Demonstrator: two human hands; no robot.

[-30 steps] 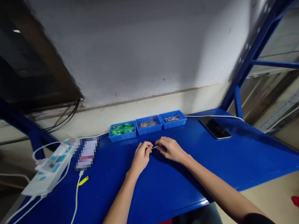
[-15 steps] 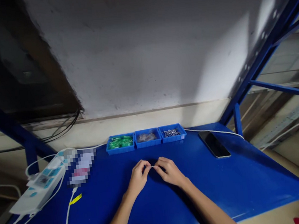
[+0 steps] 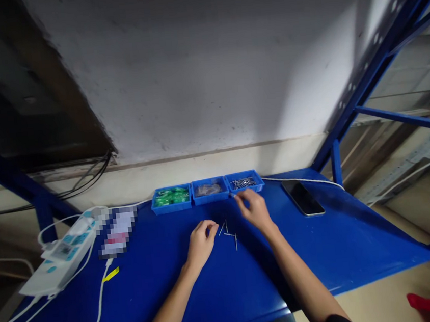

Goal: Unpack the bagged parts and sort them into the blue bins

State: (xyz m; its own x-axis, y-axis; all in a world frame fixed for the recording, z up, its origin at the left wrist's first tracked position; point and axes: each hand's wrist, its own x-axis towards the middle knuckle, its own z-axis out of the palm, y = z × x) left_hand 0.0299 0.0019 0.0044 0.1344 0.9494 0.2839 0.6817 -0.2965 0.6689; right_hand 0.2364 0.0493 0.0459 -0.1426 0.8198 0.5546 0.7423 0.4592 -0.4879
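My left hand (image 3: 201, 243) is low over the blue tabletop, its thumb and fingertips pressed together; what they hold, if anything, is too small to make out. Just right of its fingertips lie several thin silvery metal pins (image 3: 229, 235), scattered loosely. My right hand (image 3: 254, 210) is raised in front of the right blue bin (image 3: 256, 186), its thumb and forefinger closed; a tiny pale speck shows at the tips. That bin holds many metal pins (image 3: 243, 182). The middle blue bin (image 3: 211, 198) contains greyish clear pieces, and the left blue bin (image 3: 172, 207) contains green ones.
On the right of the blue table (image 3: 324, 252) lies a black phone (image 3: 303, 198). To the left are a white power strip (image 3: 61, 256), a blurred-out phone (image 3: 119, 231) and its white cable (image 3: 99, 301) with a yellow tag (image 3: 111, 274). Blue frame posts stand at both sides.
My hands have parted. The right one moved up and away toward the right bin, while the left stayed near its place. Several pins now show on the table between them.
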